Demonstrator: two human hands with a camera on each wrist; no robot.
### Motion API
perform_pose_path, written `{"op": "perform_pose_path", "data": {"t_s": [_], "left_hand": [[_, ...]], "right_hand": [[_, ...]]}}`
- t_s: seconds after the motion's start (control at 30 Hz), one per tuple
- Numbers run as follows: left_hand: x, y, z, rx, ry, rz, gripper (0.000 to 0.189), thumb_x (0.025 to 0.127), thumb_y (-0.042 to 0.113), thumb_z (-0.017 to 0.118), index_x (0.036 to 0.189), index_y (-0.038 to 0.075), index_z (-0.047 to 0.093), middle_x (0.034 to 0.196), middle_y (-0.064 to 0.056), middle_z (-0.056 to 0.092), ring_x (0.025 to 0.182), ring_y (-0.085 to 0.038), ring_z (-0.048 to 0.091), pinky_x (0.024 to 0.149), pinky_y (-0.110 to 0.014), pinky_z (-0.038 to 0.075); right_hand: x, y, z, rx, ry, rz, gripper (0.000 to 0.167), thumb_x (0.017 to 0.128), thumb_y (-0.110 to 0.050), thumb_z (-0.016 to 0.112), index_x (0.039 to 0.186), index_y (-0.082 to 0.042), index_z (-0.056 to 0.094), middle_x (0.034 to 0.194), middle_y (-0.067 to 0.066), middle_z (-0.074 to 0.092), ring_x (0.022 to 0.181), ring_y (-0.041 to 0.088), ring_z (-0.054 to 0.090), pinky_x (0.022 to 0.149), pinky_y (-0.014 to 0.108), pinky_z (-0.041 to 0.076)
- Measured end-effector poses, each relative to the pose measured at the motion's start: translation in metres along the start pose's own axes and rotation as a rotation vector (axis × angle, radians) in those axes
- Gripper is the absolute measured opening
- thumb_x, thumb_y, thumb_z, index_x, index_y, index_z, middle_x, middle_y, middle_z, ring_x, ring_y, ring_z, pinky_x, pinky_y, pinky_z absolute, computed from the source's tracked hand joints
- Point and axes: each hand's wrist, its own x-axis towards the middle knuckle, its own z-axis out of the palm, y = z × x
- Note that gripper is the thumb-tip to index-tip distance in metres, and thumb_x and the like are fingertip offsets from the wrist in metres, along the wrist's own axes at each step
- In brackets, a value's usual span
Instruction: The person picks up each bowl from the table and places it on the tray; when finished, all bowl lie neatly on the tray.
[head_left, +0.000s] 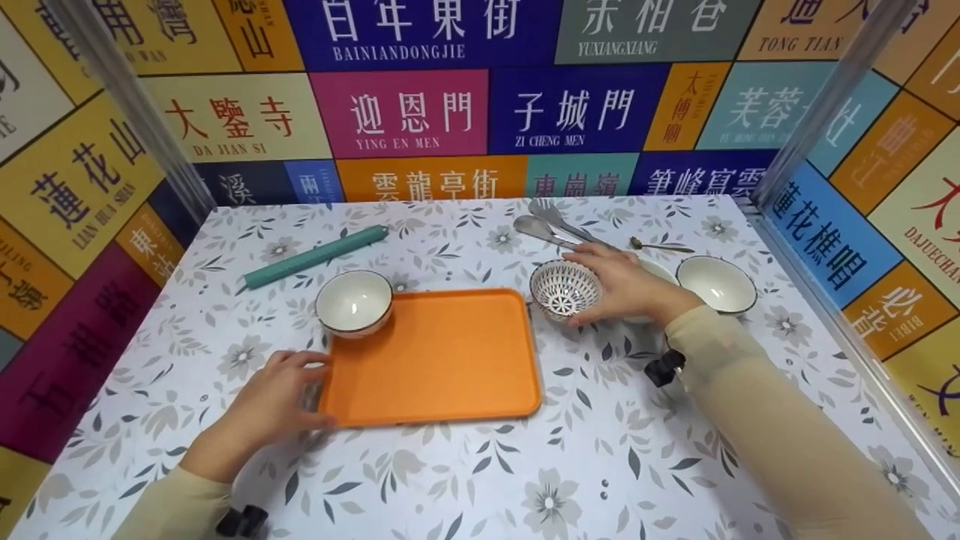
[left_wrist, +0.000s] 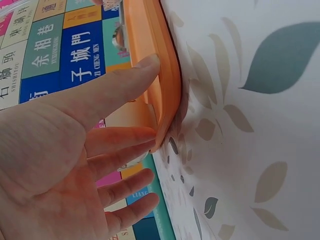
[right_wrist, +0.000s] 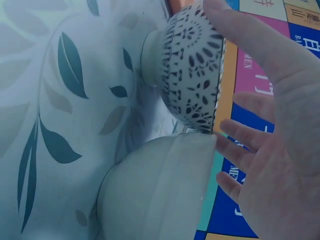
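My right hand (head_left: 626,281) grips a small bowl with a dark pattern (head_left: 566,291) by its rim, thumb on the near side and fingers on the far side. Close beside that bowl, a plain pale bowl (right_wrist: 155,195) stands partly hidden under the same hand. At the left edge of the orange tray (head_left: 442,360) is my left hand (head_left: 262,401), its fingers spread and fairly straight. In the left wrist view its thumb lies against the tray's rim. A white bowl with a dark rim (head_left: 354,302) overlaps the tray's far left corner.
Another white bowl (head_left: 717,283) stands at the right. Behind the bowls lie a fork (head_left: 559,217), a spoon (head_left: 536,229) and a thin small utensil (head_left: 660,246). A green stick-like roll (head_left: 315,256) lies at the back left. Printed panels (head_left: 397,112) enclose the flowered tabletop.
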Motion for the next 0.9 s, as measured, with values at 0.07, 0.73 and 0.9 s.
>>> {"op": "perform_pose_path", "data": {"t_s": [0.07,0.73,0.9], "left_hand": [[0.0,0.0,0.001,-0.004,-0.004,0.002,0.072,0.072,0.031,0.094,0.132,0.001,0.069,0.144,-0.015,0.06,0.132,-0.042,0.047,0.107,-0.063,0.045],[-0.001,-0.003,0.0,0.001,0.019,0.02,0.07,0.072,0.031,0.094,0.13,0.001,0.07,0.143,-0.015,0.061,0.13,-0.041,0.049,0.106,-0.062,0.047],[-0.002,-0.005,0.001,-0.009,0.018,0.017,0.072,0.073,0.031,0.093,0.133,0.001,0.068,0.144,-0.015,0.06,0.131,-0.04,0.049,0.107,-0.061,0.046]], "right_hand": [[0.0,0.002,0.0,-0.003,-0.009,-0.003,0.119,0.062,-0.053,0.096,0.159,-0.013,0.039,0.165,0.013,0.034,0.149,0.041,0.035,0.122,0.065,0.018],[0.003,0.014,0.003,-0.018,-0.004,0.043,0.118,0.058,-0.062,0.093,0.156,-0.017,0.045,0.158,0.014,0.045,0.144,0.045,0.042,0.12,0.068,0.027],[0.005,0.01,0.008,0.037,0.031,0.059,0.116,0.057,-0.052,0.097,0.154,-0.014,0.047,0.155,0.017,0.045,0.144,0.044,0.043,0.12,0.066,0.032]]}}
